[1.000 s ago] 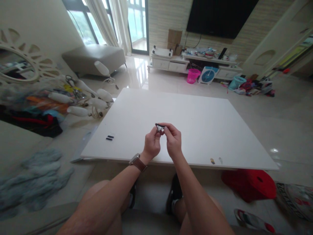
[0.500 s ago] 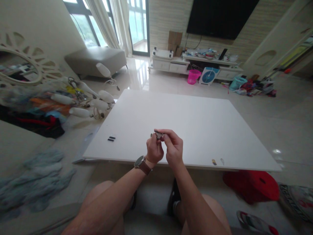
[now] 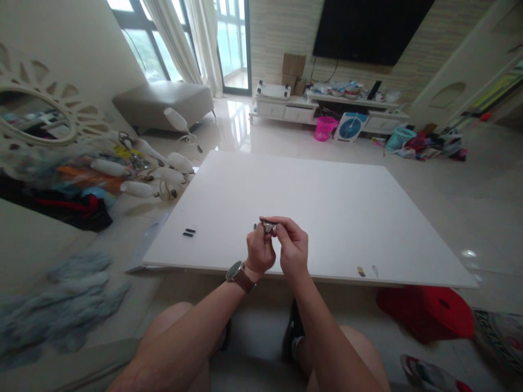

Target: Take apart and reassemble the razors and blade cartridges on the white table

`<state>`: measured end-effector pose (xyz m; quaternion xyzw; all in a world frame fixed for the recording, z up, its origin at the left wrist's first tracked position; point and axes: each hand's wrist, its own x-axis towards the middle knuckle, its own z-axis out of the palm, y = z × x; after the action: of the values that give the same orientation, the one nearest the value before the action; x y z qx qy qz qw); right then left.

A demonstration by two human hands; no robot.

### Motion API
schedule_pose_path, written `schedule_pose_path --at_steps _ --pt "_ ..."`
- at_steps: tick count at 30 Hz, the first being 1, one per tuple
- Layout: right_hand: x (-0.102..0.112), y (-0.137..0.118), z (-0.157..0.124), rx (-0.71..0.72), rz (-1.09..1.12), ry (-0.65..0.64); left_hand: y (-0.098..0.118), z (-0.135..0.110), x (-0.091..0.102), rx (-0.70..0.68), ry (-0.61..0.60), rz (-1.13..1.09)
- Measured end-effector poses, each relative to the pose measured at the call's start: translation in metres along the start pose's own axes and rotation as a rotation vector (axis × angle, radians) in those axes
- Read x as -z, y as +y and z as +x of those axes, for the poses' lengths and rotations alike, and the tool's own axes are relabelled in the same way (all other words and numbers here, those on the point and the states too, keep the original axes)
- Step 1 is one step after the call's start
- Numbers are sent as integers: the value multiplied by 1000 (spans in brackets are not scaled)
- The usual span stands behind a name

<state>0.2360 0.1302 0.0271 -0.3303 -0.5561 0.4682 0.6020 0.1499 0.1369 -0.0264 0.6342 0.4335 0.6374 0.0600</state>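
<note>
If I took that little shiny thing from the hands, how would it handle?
The small shiny piece looks metallic, so probably stiff. Its gleam suggests a smooth, perhaps slippery surface. Small between the left hand and right hand, it's likely light.

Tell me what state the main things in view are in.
Shiny piece: held up, partly hidden
Left grip: closed on the shiny piece
Right grip: closed on it too
Watch: strapped on
Black strips: lying flat on the white table
Television: screen dark
Pink basket: upright
</note>
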Motion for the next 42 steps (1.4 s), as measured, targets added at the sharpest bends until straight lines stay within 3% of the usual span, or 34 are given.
schedule_pose_path --at_steps 9,19,25,31,42 --pt "4 5 -1 -33 73 59 -7 3 0 -118 -64 106" --pt "1 15 2 -90 191 146 -3 4 -2 13 -105 58" --pt "8 12 4 -85 116 103 -5 -1 -7 -6 -124 25" --pt "6 7 4 -73 40 99 -2 -1 -11 117 -113 -57" --pt "8 14 2 -135 265 157 2 -5 -10 219 -129 -219"
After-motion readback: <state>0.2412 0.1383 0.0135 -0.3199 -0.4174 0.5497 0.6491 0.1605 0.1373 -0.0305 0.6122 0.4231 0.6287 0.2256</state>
